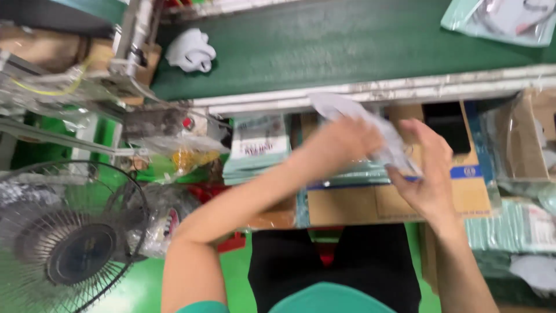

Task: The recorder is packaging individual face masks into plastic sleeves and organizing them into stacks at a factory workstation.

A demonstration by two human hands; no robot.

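White, crinkled plastic bag (pixel 370 130) is pinched between both hands above the cardboard box (pixel 394 200): the left hand (pixel 341 142) closes on its upper part, the right hand (pixel 428 168) grips its lower edge.

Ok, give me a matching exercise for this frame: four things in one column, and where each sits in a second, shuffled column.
Things:
1. white cloth
2. fan
3. pale pouch
4. cardboard box

Places:
A. bottom left corner
B. under the hands, below the belt's edge
C. on the green belt
D. held between the left hand and the right hand

Pairs: 1-C, 2-A, 3-D, 4-B
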